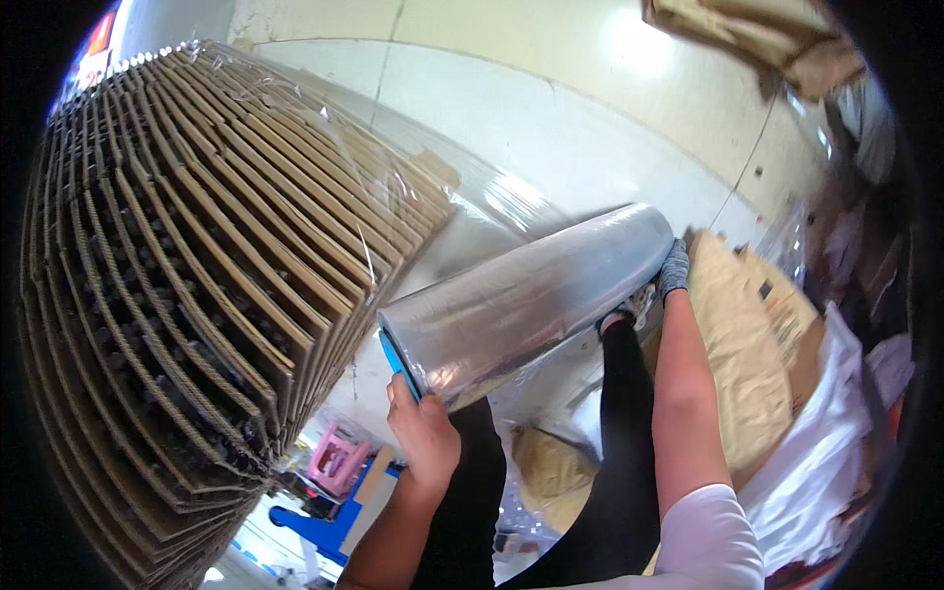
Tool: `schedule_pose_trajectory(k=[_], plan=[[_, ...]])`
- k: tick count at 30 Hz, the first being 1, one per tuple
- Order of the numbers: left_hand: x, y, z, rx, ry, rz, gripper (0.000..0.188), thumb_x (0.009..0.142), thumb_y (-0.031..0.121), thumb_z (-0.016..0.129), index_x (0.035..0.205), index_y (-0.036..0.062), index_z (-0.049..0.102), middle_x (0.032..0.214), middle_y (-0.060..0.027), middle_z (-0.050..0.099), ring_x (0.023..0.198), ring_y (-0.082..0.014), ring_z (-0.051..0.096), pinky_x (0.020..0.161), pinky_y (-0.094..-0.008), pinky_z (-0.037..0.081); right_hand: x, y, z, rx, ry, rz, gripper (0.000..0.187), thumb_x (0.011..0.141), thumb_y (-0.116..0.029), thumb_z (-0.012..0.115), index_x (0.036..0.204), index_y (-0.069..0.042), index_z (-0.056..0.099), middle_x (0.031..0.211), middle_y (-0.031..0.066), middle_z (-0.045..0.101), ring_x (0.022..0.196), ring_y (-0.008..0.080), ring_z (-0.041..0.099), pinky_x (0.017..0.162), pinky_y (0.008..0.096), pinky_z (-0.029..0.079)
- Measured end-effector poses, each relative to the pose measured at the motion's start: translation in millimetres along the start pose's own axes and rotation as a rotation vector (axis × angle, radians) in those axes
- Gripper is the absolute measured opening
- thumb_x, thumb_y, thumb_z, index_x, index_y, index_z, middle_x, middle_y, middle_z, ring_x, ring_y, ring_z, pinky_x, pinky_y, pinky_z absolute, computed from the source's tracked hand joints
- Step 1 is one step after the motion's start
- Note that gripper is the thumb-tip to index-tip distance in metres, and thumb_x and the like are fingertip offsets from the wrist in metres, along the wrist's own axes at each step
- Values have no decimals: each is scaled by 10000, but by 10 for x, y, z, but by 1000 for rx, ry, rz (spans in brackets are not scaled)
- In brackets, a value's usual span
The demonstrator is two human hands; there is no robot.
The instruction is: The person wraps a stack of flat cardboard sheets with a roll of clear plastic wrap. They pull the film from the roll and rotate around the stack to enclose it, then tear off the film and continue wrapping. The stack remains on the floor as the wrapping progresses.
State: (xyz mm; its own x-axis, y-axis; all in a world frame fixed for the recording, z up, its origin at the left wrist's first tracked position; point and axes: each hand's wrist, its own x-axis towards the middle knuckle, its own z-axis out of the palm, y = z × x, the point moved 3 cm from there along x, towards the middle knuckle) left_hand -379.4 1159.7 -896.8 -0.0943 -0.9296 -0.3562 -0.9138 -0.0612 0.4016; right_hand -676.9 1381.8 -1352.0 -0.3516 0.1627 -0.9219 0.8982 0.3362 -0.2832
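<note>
A large roll of clear stretch film (531, 295) lies slantwise between my arms, its surface shiny. My left hand (425, 433), bare, is closed at the roll's near left end, with its fingers against a flat blue piece (395, 362) there. What that blue piece is, I cannot make out. At the far right end my right hand (675, 270), in a grey glove, grips the roll's end; its fingertips are partly hidden. From the roll a sheet of film stretches left to a tall stack of cardboard sheets (265, 197), whose corner it covers.
Brown paper sacks (733, 344) and white sheeting (811, 442) lie at the right. More brown paper (767, 39) is at the far right. Below the stack are a pink plastic stool (339, 460) and a blue-framed cart (329, 531). My legs stand beneath the roll.
</note>
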Motion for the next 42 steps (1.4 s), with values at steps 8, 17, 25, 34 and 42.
schedule_pose_trajectory(k=[8, 17, 25, 34, 42], plan=[[-413, -1433, -642, -71, -42, 321, 550, 1030, 370, 390, 1294, -110, 441, 963, -297, 555, 788, -428, 546, 674, -484, 412, -792, 1463, -292, -44, -12, -66, 491, 1058, -355, 282, 1354, -39, 513, 1238, 199, 599, 1082, 322, 590, 835, 482, 521], [-900, -2460, -1751, 112, -181, 352, 524, 989, 380, 457, 1164, -112, 505, 930, -305, 560, 894, -476, 523, 765, -525, 404, -2097, 3971, -1164, 317, -3, -3, 614, 1014, -565, 312, 1252, -56, 559, 1181, 110, 640, 1033, 291, 629, 905, 443, 524], [-1650, -3831, -2424, 91, -268, 343, 535, 1012, 378, 441, 1208, -115, 513, 964, -328, 597, 872, -497, 554, 780, -530, 419, -2947, 5754, -1918, 225, 79, -26, 516, 990, -481, 345, 1165, -76, 615, 1100, 109, 657, 988, 283, 621, 846, 419, 519], [-2339, -5168, -3561, 10, -361, 421, 566, 1022, 399, 433, 1212, -125, 530, 978, -350, 616, 905, -503, 589, 798, -517, 439, -4467, 7638, -2234, 334, 300, -95, 596, 1000, -514, 326, 1145, -23, 631, 1057, 138, 662, 902, 274, 622, 815, 401, 514], [-2668, -6743, -4564, 14, -332, 442, 609, 1018, 444, 421, 1233, -114, 533, 1028, -343, 620, 936, -490, 588, 833, -502, 440, -5800, 8991, -2034, 229, 250, -210, 657, 1004, -548, 306, 1179, 3, 620, 1122, 137, 660, 974, 261, 615, 851, 382, 499]])
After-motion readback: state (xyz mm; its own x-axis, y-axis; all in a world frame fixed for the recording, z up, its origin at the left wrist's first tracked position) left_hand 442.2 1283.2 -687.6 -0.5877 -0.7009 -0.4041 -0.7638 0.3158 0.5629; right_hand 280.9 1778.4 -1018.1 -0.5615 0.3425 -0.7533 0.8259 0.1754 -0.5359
